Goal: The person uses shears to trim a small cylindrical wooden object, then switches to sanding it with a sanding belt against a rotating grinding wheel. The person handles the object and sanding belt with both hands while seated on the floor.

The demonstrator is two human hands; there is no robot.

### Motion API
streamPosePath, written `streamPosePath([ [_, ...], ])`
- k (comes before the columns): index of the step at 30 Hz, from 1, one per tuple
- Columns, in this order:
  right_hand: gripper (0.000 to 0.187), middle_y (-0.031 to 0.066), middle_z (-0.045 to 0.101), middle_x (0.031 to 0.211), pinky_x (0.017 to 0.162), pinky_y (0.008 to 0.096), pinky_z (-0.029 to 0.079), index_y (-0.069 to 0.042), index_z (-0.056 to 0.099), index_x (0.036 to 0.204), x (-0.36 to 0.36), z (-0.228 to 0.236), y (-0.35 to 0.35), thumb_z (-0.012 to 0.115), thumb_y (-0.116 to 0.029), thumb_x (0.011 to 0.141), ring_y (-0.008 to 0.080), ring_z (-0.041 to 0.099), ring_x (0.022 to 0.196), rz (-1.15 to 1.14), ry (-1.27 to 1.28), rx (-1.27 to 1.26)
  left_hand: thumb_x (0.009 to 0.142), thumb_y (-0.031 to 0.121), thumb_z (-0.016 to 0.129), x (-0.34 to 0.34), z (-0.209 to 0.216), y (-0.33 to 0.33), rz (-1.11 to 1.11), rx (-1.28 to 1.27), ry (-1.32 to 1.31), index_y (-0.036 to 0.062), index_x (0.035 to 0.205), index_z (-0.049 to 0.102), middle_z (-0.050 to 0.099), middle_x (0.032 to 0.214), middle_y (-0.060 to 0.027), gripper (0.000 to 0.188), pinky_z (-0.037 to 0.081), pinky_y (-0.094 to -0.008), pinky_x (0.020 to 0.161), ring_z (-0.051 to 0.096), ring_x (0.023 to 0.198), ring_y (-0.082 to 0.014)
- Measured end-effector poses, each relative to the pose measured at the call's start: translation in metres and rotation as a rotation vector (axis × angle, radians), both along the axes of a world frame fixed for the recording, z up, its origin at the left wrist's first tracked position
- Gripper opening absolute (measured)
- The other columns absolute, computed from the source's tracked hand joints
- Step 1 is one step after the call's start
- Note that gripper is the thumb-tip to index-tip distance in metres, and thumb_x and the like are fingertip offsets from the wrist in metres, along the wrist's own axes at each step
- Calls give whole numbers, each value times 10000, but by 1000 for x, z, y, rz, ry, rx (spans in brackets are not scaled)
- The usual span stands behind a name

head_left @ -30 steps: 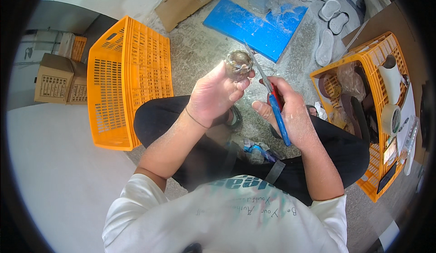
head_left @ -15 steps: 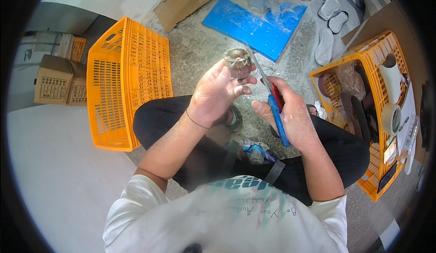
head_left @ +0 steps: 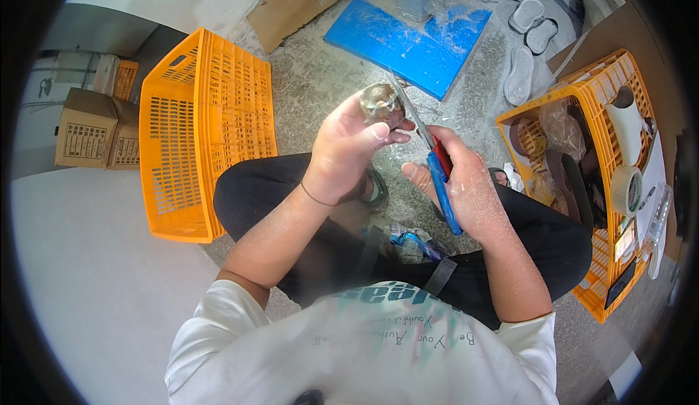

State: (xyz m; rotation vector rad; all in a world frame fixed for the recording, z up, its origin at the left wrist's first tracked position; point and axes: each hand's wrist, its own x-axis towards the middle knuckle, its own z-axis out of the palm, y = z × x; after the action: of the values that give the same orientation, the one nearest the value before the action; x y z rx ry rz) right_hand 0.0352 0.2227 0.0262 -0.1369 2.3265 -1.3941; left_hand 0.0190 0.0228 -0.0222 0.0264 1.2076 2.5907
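Observation:
Raised in front of me, my left hand (head_left: 348, 141) grips a rounded brown lump (head_left: 382, 106) with a shiny, whitish, uneven top; its exact kind I cannot tell. My thumb presses on its near side. To the right, my right hand (head_left: 470, 190) is closed around a hand tool with a blue and red handle (head_left: 445, 194), which looks like shears. Its long grey metal blade (head_left: 411, 110) points up and left, its upper part close beside the lump's right side. Whether the blade touches the lump cannot be made out. Pale dust covers both forearms.
A tall orange crate (head_left: 207, 136) stands at left. At right, another orange crate (head_left: 611, 63) holds sanding belts and plastic bags, with a tape roll (head_left: 627, 190) on it. Ahead lies a dusty blue board (head_left: 437, 63), near white shoe soles (head_left: 519, 74). Blue packaging (head_left: 419, 243) lies between my legs.
My left hand has turned the lump so its top tilts differently, and the thumb now lies across its near side. The right hand and tool have shifted only slightly.

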Motion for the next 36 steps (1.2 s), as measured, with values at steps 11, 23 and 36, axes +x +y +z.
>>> streamPosePath([
  [11,840,247,624,1108,910,477,512,34,430,1382,17,-6,-11,801,-428,787,416,631,1042,67,255,231,732,-184,703,9,-22,13,510,-595,406,-16,1258,387,530,1259,-168,636,531,-347,947,597,1138,-231],
  [23,447,242,652,847,786,464,515,7,549,1123,11,-6,-15,734,-320,881,436,639,870,47,40,187,748,-121,765,4,-33,13,607,-935,649,0,1139,369,517,1279,-192,569,541,-302,915,603,1061,-170],
  [36,676,277,607,1103,908,495,497,0,482,1222,14,-1,-16,782,-438,805,439,625,1036,98,140,140,739,-118,760,0,-29,11,621,-846,652,13,1129,351,536,1235,-171,580,527,-302,921,599,1042,-163],
])
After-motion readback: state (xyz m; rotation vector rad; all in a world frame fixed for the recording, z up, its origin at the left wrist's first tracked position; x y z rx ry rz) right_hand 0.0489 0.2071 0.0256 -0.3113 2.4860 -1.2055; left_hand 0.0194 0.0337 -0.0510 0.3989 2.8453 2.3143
